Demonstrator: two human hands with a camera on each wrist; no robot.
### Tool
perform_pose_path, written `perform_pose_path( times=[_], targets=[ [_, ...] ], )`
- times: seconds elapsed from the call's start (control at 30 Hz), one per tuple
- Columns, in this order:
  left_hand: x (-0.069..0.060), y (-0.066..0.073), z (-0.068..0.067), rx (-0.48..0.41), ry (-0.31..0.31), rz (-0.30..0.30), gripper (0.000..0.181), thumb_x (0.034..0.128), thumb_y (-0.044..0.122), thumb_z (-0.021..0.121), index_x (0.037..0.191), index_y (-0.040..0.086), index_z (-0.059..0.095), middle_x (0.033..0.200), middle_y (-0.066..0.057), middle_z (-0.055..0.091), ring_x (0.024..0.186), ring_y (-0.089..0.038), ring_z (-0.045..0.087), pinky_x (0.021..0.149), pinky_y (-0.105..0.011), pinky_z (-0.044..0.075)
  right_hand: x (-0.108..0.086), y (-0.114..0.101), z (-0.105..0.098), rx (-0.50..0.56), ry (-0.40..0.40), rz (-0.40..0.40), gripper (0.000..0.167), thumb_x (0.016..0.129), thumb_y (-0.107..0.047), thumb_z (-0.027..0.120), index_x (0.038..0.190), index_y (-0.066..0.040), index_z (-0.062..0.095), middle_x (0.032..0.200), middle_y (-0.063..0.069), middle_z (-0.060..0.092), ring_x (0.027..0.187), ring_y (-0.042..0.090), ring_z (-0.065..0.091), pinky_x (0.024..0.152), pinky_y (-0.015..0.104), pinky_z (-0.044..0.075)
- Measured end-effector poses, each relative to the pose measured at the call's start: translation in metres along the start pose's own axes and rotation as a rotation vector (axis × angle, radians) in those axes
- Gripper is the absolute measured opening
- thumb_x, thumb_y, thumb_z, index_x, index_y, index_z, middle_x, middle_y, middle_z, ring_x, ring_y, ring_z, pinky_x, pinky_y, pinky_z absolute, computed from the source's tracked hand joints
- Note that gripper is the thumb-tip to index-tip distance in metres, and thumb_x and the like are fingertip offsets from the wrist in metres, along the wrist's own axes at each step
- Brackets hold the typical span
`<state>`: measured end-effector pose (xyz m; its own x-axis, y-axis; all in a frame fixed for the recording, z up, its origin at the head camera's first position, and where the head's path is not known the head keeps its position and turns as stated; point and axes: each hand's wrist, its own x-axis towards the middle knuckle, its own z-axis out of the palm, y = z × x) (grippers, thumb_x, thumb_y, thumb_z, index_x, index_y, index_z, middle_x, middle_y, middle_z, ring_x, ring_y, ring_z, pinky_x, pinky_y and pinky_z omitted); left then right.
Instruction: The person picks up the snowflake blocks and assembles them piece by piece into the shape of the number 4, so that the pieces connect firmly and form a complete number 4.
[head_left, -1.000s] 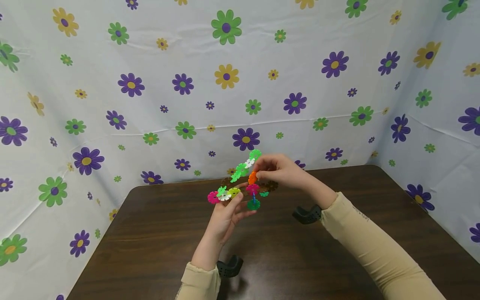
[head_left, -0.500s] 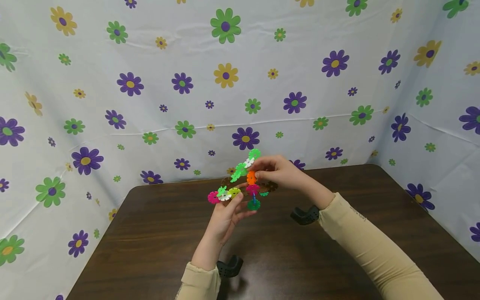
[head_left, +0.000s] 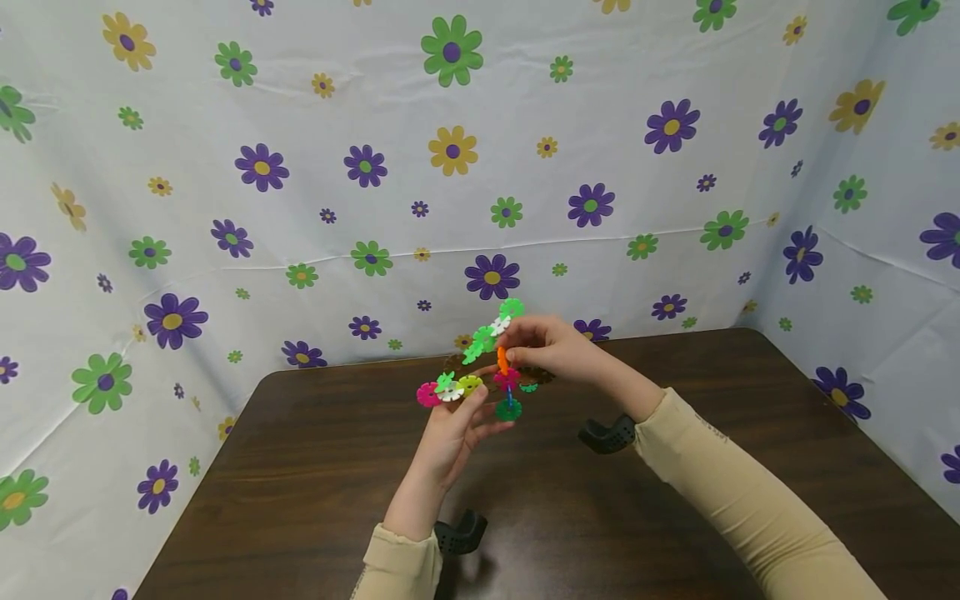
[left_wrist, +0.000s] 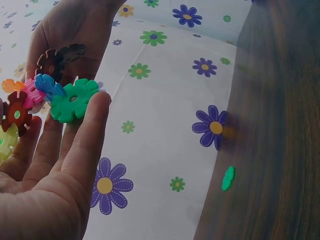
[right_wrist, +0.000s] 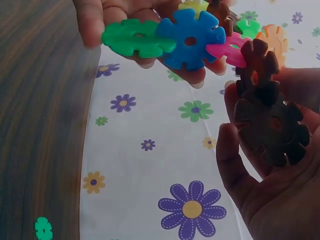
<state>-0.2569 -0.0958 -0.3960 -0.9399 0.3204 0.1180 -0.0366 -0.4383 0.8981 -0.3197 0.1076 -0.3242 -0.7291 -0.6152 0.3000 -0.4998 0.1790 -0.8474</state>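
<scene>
A linked chain of notched plastic flower discs is held above the table by both hands. My left hand grips it with the thumb on a yellow disc; pink, white and light green discs stick out leftward. My right hand pinches an orange disc, now edge-on, above a pink disc. Below that, a blue disc joins a green disc, which hangs near my left fingers. Dark brown discs lie in front of my right palm in the right wrist view. White and light green discs rise behind.
A loose green disc lies on the dark wooden table, beyond the hands. Flower-printed white cloth hangs behind the table and on both sides. Each wrist carries a black camera mount.
The orange disc has turned from nearly face-on to edge-on between my right fingers. My right hand has shifted slightly left and down. My left hand stays almost still.
</scene>
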Motion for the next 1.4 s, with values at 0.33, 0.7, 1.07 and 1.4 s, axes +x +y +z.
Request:
perform_pose_path(
  times=[0.33,0.7,1.07,1.4],
  targets=[
    [0.001,-0.001,0.0,0.003,-0.039,0.014,0.041,0.1022,0.021,0.051,0.138,0.005,0.042,0.129,-0.009,0.054,0.096,-0.02,0.065,0.087,-0.045,0.052,-0.007,-0.001,0.007,-0.055,0.083,0.014,0.017,0.097,-0.014,0.06,0.107,-0.002,0.065,0.082,0.009,0.062,0.064,0.026,0.052,0.052,0.03,0.047],
    [0.001,0.0,-0.002,0.003,-0.06,0.033,0.04,0.1032,0.021,0.049,0.139,0.003,0.043,0.129,-0.01,0.056,0.101,-0.023,0.065,0.088,-0.045,0.052,-0.012,0.001,0.022,-0.184,0.228,-0.192,0.019,0.093,-0.006,0.063,0.112,-0.004,0.068,0.097,0.007,0.069,0.074,0.016,0.062,0.062,0.031,0.054],
    [0.003,0.001,-0.001,0.013,-0.063,0.022,0.043,0.1025,0.021,0.05,0.141,0.005,0.041,0.132,-0.011,0.053,0.101,-0.022,0.065,0.088,-0.046,0.051,-0.022,0.008,0.015,-0.417,0.047,-0.412,0.053,0.081,0.005,0.067,0.131,-0.005,0.053,0.109,0.007,0.059,0.081,0.018,0.057,0.063,0.03,0.053],
    [0.004,-0.001,0.0,0.012,-0.065,0.03,0.044,0.1026,0.02,0.05,0.142,0.004,0.04,0.135,-0.011,0.051,0.101,-0.023,0.065,0.086,-0.046,0.052,-0.022,0.009,0.011,-0.552,-0.017,-0.325,0.065,0.077,0.008,0.077,0.134,-0.005,0.048,0.11,0.007,0.058,0.086,0.016,0.058,0.07,0.03,0.055]
  ],
)
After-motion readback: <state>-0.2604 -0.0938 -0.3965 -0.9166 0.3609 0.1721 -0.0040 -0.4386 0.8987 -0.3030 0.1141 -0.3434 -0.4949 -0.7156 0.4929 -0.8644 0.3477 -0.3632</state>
